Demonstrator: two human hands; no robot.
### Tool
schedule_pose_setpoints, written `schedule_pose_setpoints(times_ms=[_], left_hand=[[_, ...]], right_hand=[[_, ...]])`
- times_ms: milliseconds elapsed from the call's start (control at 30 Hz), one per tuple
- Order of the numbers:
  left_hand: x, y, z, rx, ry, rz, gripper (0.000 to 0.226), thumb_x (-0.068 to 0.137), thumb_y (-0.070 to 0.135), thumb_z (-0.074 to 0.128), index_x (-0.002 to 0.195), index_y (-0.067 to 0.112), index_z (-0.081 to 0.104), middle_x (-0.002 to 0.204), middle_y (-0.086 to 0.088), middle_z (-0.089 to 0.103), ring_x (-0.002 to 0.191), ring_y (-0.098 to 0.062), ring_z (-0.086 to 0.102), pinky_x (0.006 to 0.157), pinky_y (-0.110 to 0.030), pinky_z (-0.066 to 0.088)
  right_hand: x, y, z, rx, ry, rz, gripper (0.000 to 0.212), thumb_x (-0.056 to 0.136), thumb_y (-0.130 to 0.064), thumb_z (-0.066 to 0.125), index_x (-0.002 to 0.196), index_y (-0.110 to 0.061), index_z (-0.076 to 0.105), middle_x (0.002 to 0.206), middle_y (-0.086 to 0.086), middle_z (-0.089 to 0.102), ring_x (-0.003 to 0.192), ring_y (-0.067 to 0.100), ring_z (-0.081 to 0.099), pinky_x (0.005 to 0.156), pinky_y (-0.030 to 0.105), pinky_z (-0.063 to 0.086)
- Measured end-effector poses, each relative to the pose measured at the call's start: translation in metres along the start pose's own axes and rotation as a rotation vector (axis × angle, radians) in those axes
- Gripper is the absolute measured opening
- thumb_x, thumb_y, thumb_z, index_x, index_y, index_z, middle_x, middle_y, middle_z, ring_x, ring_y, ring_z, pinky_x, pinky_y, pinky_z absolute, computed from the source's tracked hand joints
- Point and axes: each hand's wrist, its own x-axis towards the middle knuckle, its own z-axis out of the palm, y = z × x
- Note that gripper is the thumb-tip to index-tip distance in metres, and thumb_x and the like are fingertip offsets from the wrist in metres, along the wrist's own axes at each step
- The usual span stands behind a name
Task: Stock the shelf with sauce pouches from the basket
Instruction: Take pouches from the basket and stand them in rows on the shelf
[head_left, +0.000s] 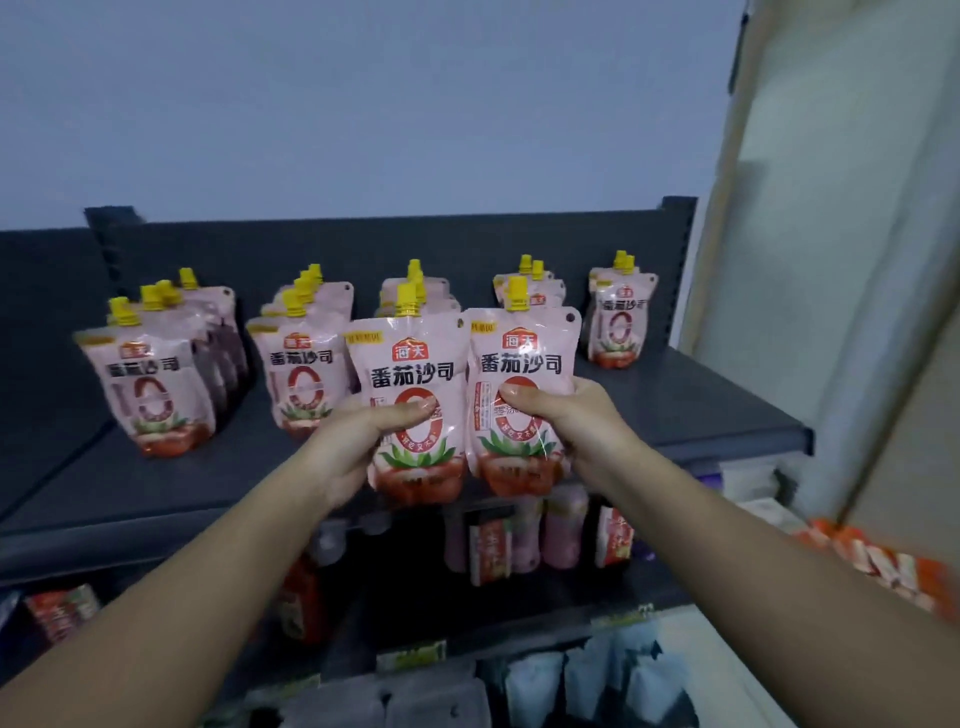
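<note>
Sauce pouches in hand: two, both pink with yellow screw caps, held upright and side by side in front of the top shelf's front lip, with their inner edges touching or nearly so. Left pouch (413, 364) is gripped by the left hand (353, 441) — thumb curled across the printed face at mid-height, fingers hidden behind the pack. Right pouch (522, 358) is gripped by the right hand (569, 421) in the same manner, with the thumb pressed on the front and the fingers wrapped behind the right edge, out of sight. Each hand sits at the outer lower side of its pouch. Caps point up and labels face the camera. Whether either base touches the shelf cannot be determined — both appear to hang before the lip.

Top shelf (685, 410), dark grey, carries five rows of identical pouches standing upright, front to back:
- far-left row (150, 384)
- second row (304, 369)
- third row (415, 288), directly behind the left pouch
- fourth row (535, 291), behind the right pouch
- short fifth row (618, 322), at the right and well apart from the hands

Lower shelf (545, 603) holds packaged goods (519, 540), too blurred to identify.
</note>
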Motion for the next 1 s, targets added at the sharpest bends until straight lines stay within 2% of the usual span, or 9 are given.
schedule_pose_setpoints(times_ms=[100,200,233,367,467,600,767,900,1000], left_hand=[[0.028,-0.009,0.023,0.033,-0.012,0.007,0.020,0.080,-0.006,0.061,0.090,0.010,0.066,0.071,0.000,0.076,0.064,-0.013,0.072,0.052,-0.023,0.056],[0.058,-0.020,0.039,0.080,-0.008,0.013,0.026,0.076,0.000,0.067,0.096,0.015,0.067,0.083,0.001,0.076,0.077,-0.014,0.071,0.072,-0.030,0.056],[0.070,-0.022,0.044,0.080,-0.008,0.012,0.026,0.075,0.000,0.069,0.094,0.017,0.067,0.084,0.002,0.075,0.081,-0.015,0.070,0.074,-0.031,0.054],[0.116,-0.030,0.065,0.055,-0.052,-0.044,0.023,0.074,0.000,0.070,0.088,0.017,0.065,0.072,0.003,0.076,0.078,-0.018,0.069,0.065,-0.032,0.051],[0.148,-0.034,0.080,0.050,-0.098,-0.091,0.024,0.073,0.001,0.070,0.092,0.013,0.066,0.077,-0.002,0.077,0.074,-0.020,0.072,0.063,-0.032,0.055],[0.185,-0.041,0.094,0.071,-0.124,-0.129,0.027,0.073,-0.001,0.070,0.097,0.010,0.068,0.092,-0.010,0.076,0.081,-0.022,0.073,0.065,-0.032,0.057],[0.217,-0.046,0.105,0.098,-0.145,-0.117,0.024,0.075,-0.004,0.068,0.094,0.011,0.069,0.085,-0.005,0.076,0.076,-0.018,0.073,0.063,-0.029,0.058],[0.232,-0.051,0.112,0.084,-0.105,-0.079,0.025,0.076,-0.006,0.065,0.093,0.012,0.068,0.083,-0.003,0.076,0.076,-0.016,0.073,0.062,-0.026,0.058],[0.238,-0.056,0.119,0.047,-0.062,-0.054,0.026,0.076,-0.009,0.062,0.092,0.011,0.068,0.081,-0.003,0.076,0.074,-0.016,0.073,0.063,-0.027,0.058]], right_hand=[[0.011,-0.002,-0.027,0.000,0.048,-0.004,0.011,0.076,0.000,0.071,0.084,-0.008,0.070,0.070,0.003,0.075,0.062,0.016,0.072,0.056,0.026,0.059],[0.030,-0.003,-0.051,0.001,0.079,-0.004,0.013,0.076,0.001,0.071,0.086,-0.007,0.070,0.071,0.004,0.076,0.063,0.017,0.073,0.054,0.025,0.058],[0.037,-0.004,-0.058,0.000,0.090,-0.002,0.014,0.076,0.001,0.071,0.087,-0.007,0.070,0.072,0.004,0.076,0.063,0.017,0.073,0.053,0.025,0.057],[0.070,-0.006,-0.087,-0.009,0.138,0.025,0.019,0.074,0.003,0.071,0.091,-0.006,0.069,0.075,0.007,0.076,0.064,0.019,0.073,0.053,0.026,0.057],[0.097,-0.012,-0.111,-0.005,0.146,0.039,0.023,0.075,0.003,0.070,0.096,-0.006,0.069,0.083,0.009,0.076,0.070,0.022,0.074,0.056,0.029,0.058],[0.127,-0.015,-0.138,0.002,0.147,0.040,0.024,0.075,0.002,0.069,0.097,-0.005,0.069,0.086,0.011,0.076,0.072,0.023,0.074,0.059,0.030,0.059],[0.163,-0.016,-0.166,-0.066,0.127,0.048,0.030,0.074,0.004,0.069,0.101,-0.008,0.069,0.093,0.010,0.076,0.080,0.024,0.074,0.065,0.033,0.059],[0.189,-0.020,-0.189,-0.114,0.075,0.055,0.029,0.074,0.007,0.067,0.094,-0.013,0.069,0.085,0.002,0.076,0.078,0.017,0.072,0.070,0.034,0.056],[0.206,-0.025,-0.204,-0.154,0.005,0.077,0.028,0.074,0.007,0.067,0.090,-0.017,0.067,0.083,0.000,0.075,0.078,0.017,0.071,0.067,0.032,0.054]])
